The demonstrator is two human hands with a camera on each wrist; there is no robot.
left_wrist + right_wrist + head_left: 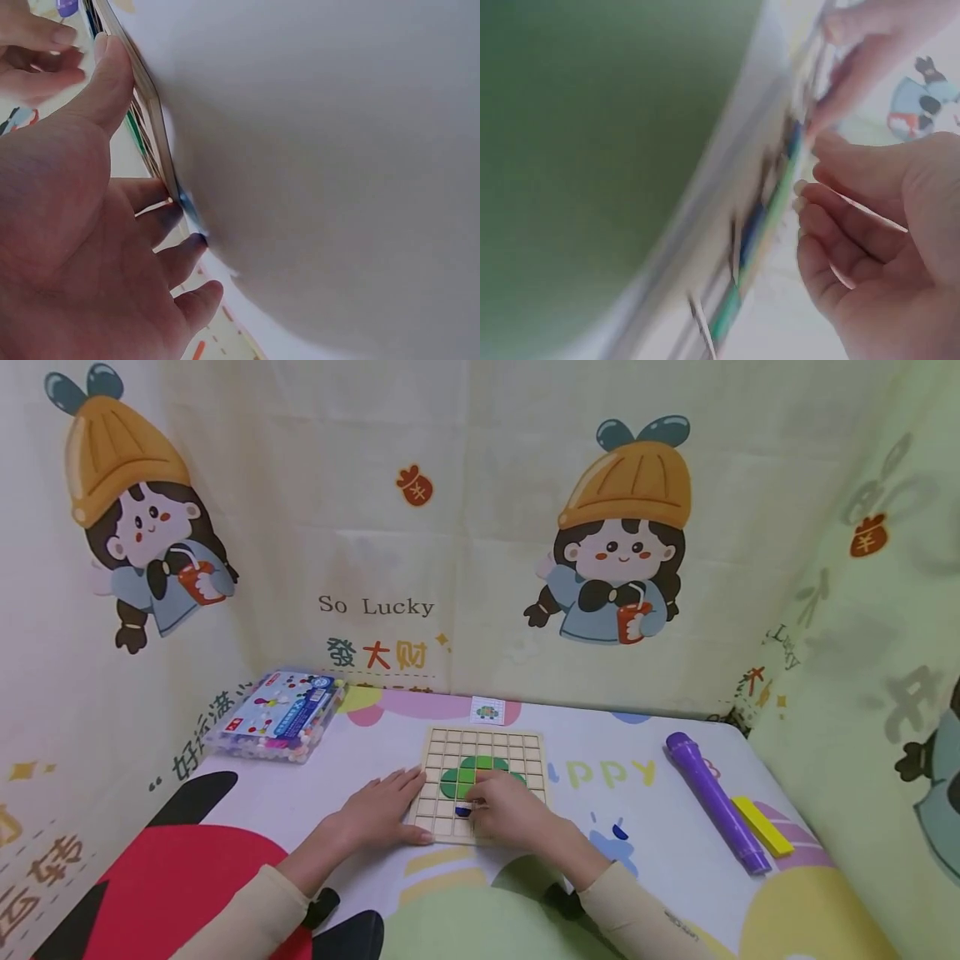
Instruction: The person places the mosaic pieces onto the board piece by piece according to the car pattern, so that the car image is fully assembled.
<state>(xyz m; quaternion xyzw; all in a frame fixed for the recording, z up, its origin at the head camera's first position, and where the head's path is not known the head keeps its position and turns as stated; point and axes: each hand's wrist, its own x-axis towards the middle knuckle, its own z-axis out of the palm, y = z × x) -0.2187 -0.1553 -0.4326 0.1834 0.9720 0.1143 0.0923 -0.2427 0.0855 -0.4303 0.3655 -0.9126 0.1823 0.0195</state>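
Note:
A square wooden grid board lies on the table, carrying a rounded shape of green pieces and a dark blue piece close to its near side. My left hand rests along the board's left edge, fingers stretched out and thumb at the near left corner. In the left wrist view the thumb and fingertips touch the board's side. Over the board's lower right part is my right hand, its fingers loosely bent. The right wrist view, though blurred, shows no piece between its fingertips, which are beside the pieces.
Behind the board lies a small picture card. A clear plastic case with colourful contents stands at the back left. To the right lie a purple tube-shaped object and a yellow bar. A dark blue half-round piece lies right of the board.

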